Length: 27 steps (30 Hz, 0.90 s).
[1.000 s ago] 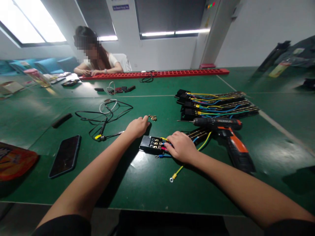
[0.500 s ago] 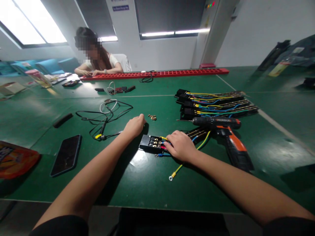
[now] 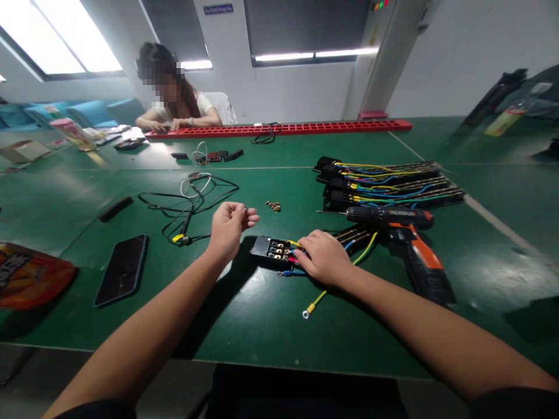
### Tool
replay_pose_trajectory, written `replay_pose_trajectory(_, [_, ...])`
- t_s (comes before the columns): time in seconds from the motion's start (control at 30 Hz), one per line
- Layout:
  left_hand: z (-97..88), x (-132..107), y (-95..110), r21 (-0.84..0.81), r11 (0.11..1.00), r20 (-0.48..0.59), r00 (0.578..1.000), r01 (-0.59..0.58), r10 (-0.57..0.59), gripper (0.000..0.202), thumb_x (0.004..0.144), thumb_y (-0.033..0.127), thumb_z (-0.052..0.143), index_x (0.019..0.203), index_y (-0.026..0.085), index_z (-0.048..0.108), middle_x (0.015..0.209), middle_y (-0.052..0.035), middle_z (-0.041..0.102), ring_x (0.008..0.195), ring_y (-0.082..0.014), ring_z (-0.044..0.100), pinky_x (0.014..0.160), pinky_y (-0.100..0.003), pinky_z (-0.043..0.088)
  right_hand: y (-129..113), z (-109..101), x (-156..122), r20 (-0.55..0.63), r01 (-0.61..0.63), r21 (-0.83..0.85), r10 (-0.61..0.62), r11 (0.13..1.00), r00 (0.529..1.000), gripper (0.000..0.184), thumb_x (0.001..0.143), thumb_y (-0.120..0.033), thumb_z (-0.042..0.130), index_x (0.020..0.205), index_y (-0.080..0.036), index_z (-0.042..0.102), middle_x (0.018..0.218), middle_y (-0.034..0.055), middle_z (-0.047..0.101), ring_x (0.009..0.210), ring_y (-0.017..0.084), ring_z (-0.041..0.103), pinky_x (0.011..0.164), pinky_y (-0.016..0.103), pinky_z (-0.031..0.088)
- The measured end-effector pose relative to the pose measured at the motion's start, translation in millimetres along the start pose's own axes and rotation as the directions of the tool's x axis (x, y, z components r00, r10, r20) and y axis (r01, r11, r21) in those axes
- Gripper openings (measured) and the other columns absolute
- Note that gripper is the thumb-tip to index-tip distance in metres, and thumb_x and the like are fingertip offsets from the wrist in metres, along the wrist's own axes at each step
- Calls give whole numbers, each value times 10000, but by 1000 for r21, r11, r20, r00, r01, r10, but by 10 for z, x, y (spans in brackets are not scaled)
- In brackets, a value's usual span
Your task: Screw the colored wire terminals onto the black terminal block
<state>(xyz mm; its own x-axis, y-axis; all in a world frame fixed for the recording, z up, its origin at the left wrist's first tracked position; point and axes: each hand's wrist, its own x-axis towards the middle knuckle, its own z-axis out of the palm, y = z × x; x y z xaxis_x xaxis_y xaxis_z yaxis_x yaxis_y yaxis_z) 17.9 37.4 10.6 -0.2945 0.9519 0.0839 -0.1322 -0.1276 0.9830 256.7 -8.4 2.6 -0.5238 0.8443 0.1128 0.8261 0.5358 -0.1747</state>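
Note:
My left hand (image 3: 229,228) is raised over the table, palm turned up, with thumb and forefinger pinched on a tiny piece that looks like a screw (image 3: 246,209). To its right lies a small pile of brass-coloured screws (image 3: 273,206). My right hand (image 3: 326,257) grips the wired end of a black terminal block (image 3: 263,247) resting on the table. Several coloured wires run under the palm. A blue wire with a fork lug (image 3: 286,273) and a yellow-green wire with a ring lug (image 3: 309,310) stick out beside it.
A cordless drill (image 3: 419,253) lies right of my right hand, its bit pointing left. Behind it are several wired black assemblies (image 3: 336,199). A phone (image 3: 122,269), an orange packet (image 3: 35,273) and tangled cables (image 3: 187,218) lie left. A person (image 3: 179,110) sits across the table.
My left hand has drawn back left from beside the screw pile and turned palm up, fingers pinched. My right hand keeps its hold on the terminal block's wired end. The view shifted slightly.

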Motion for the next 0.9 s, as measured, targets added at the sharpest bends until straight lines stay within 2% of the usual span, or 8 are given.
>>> replay_pose_trajectory(0.1, [46, -65, 54, -130, 986, -59, 992, 104, -112, 118, 903, 191, 645, 877, 150, 537, 801, -54, 723, 645, -96, 682, 599, -183, 519, -5, 4, 4, 1, 4, -2, -4, 1000, 1000, 382, 1017, -447, 399, 955, -176, 662, 985, 69, 681, 969, 196, 536, 863, 329, 323])
replay_pose_trajectory(0.2, [51, -88, 33, -188, 973, -55, 988, 134, -147, 157, 850, 204, 710, 872, 146, 566, 781, -40, 707, 620, -83, 645, 583, -175, 497, 1, 12, 14, -3, 10, 1, -10, 1000, 1000, 384, 1017, -446, 398, 945, -173, 659, 979, 69, 682, 960, 192, 534, 854, 327, 317])
replay_pose_trajectory(0.43, [-4, -79, -156, -185, 982, 10, 999, 46, -44, 213, 808, 254, 754, 964, 124, 689, 803, -14, 663, 652, -61, 604, 617, -167, 484, 23, 42, 17, -24, 25, -13, -26, 1000, 999, 404, 1022, -459, 389, 936, -168, 656, 960, 72, 679, 955, 193, 532, 851, 331, 314])
replay_pose_trajectory(0.67, [-13, -146, -226, -121, 993, 43, 999, 6, 0, 275, 808, 386, 772, 903, 150, 667, 740, 8, 613, 622, -74, 564, 556, -176, 414, 23, 72, 15, -29, 29, -16, -29, 999, 999, 402, 1023, -457, 389, 972, -178, 674, 974, 69, 682, 957, 200, 528, 860, 336, 323])
replay_pose_trajectory(0.9, [-75, -228, -221, 93, 976, 128, 975, -196, 183, 265, 878, 432, 703, 879, 174, 644, 650, 29, 551, 593, -94, 483, 577, -211, 385, 31, 94, 25, -49, 61, -24, -62, 998, 997, 388, 1023, -432, 399, 1084, -173, 682, 1008, 78, 680, 985, 213, 525, 875, 335, 312])
